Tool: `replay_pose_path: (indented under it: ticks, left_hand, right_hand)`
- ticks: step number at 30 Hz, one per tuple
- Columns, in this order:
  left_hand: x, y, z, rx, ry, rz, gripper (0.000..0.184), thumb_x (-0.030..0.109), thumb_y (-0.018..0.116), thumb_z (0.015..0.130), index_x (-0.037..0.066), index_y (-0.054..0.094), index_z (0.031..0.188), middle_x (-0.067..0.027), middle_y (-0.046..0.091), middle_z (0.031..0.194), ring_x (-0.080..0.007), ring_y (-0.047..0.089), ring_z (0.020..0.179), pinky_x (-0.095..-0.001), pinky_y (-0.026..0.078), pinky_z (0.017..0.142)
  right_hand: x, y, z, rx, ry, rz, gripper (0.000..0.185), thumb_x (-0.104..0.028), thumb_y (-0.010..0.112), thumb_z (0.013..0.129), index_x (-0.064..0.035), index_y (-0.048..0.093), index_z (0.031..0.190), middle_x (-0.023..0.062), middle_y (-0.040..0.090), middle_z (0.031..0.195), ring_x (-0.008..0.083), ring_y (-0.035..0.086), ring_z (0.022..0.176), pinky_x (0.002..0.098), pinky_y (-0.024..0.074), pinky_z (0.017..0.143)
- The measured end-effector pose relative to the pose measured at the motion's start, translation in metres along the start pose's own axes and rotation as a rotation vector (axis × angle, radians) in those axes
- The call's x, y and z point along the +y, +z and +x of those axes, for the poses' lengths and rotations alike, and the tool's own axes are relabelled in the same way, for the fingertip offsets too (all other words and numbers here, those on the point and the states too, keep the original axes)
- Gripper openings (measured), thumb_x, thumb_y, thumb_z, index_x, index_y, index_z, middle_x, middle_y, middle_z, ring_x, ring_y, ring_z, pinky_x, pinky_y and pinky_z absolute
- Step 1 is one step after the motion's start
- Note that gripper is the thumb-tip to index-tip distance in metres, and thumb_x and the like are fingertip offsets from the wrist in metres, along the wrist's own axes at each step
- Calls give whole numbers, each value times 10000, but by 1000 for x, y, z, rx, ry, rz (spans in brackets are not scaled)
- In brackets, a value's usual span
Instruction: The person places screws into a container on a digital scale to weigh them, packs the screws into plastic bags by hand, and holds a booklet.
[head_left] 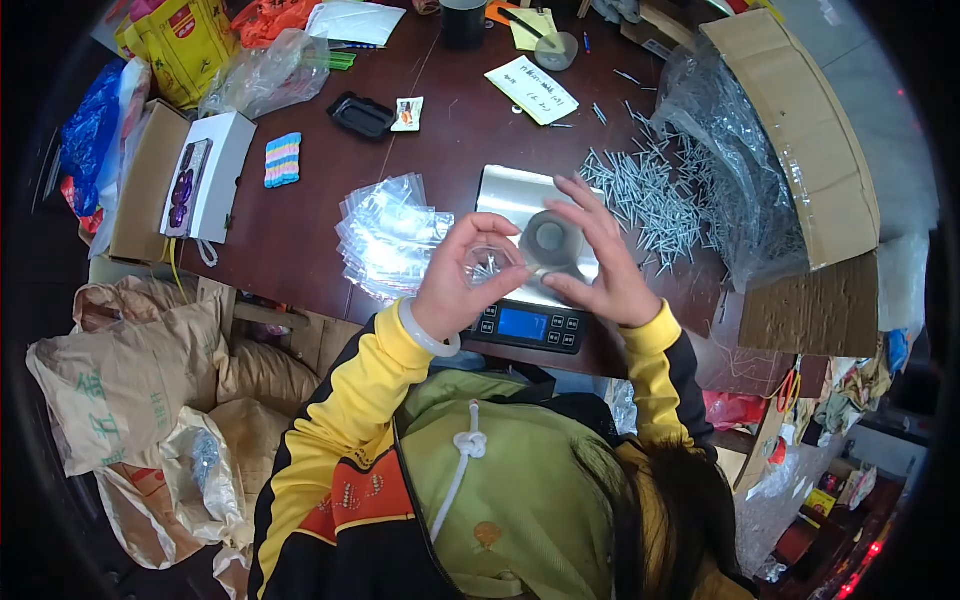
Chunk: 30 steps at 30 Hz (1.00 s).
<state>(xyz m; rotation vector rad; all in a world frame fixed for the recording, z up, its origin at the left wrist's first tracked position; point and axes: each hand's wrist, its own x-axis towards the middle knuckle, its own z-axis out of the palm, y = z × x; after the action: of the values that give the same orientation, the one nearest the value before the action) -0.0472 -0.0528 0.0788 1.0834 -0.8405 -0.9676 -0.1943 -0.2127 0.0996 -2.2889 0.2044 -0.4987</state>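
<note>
My left hand [462, 270] is closed around a small clear plastic bag [487, 262], its mouth rounded open, with a few silver screws or nails in it. My right hand [608, 262] curls around the side of a grey cup [550, 243], thumb below and fingers along the upper right. The cup is over the steel plate of a digital scale [510, 190]; I see no screws inside it. A blue display [523, 323] is lit at the scale's front, its digits too small to read surely. The two hands are close together.
Loose screws or nails [650, 195] lie heaped right of the scale, beside a plastic-lined cardboard box [800, 130]. Clear zip bags [390, 235] are piled to the left. Farther back are a black tray [361, 116], a written note [531, 90] and a dark cup [464, 22].
</note>
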Motion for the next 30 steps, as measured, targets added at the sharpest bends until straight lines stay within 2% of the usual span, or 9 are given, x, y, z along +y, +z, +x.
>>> replay_pose_path:
  ticks: [3,6,8,9,10,12,16,19,30]
  left_hand:
    - [-2,8,-5,-60,-9,-75,445,82,677,853,21,416,1208,-67,584,973,-132,574,929,-292,457,850]
    - [10,19,-9,-70,-24,-282,457,84,681,854,17,441,1238,-74,580,1039,-117,561,994,-312,450,891]
    - [3,8,-10,-220,46,78,401,83,677,857,6,485,1200,-73,594,1048,-115,574,984,-298,469,860]
    - [1,4,-11,-295,82,259,373,82,674,859,0,507,1182,-73,601,1053,-114,580,979,-291,479,844]
    - [5,7,-17,-247,-297,-26,313,71,664,862,-8,548,1141,-59,625,1028,-95,599,933,-251,502,777]
    - [2,6,-18,-243,-281,-56,359,27,639,863,-19,514,1196,-72,627,1015,-104,620,874,-244,539,737]
    - [10,7,-20,-220,-325,-83,358,2,635,855,-31,511,1189,-83,634,1012,-118,625,902,-257,541,784]
    - [4,9,-19,-194,-7,119,315,-17,640,844,-32,538,1142,-84,641,1002,-131,621,948,-268,513,840]
    - [28,7,-17,-151,97,408,91,-8,673,806,-6,644,892,-87,661,931,-162,643,841,-285,504,800]
  right_hand:
    - [-32,-9,13,-130,-261,-106,321,-207,736,737,-126,647,1035,130,390,1447,388,213,1411,504,215,1056]
    - [-41,-6,12,-114,-328,-96,177,-146,716,750,-131,667,920,68,564,1161,293,449,1221,452,276,1004]
    - [-45,-4,10,-29,-316,-44,191,-147,726,745,-122,665,925,29,573,926,227,537,985,410,314,950]
    - [-46,-5,9,-5,-257,-49,189,-143,729,748,-105,666,922,44,580,924,234,543,963,391,336,928]
    - [-48,-7,7,18,-197,-55,188,-139,731,751,-87,666,920,59,587,921,241,549,941,372,358,907]
    - [-50,-4,8,162,-95,36,194,-120,736,749,-47,651,908,91,593,911,244,564,858,324,400,833]
    - [-33,-6,-3,44,-69,44,156,-97,705,752,-85,633,890,53,585,850,220,568,836,330,363,772]
    - [-44,-13,-2,7,-128,-68,113,-78,688,758,-93,623,849,37,581,805,207,570,796,332,349,734]
    - [-51,-6,-3,-6,-237,-186,137,-156,690,785,-78,584,747,42,516,729,223,526,717,363,364,761]
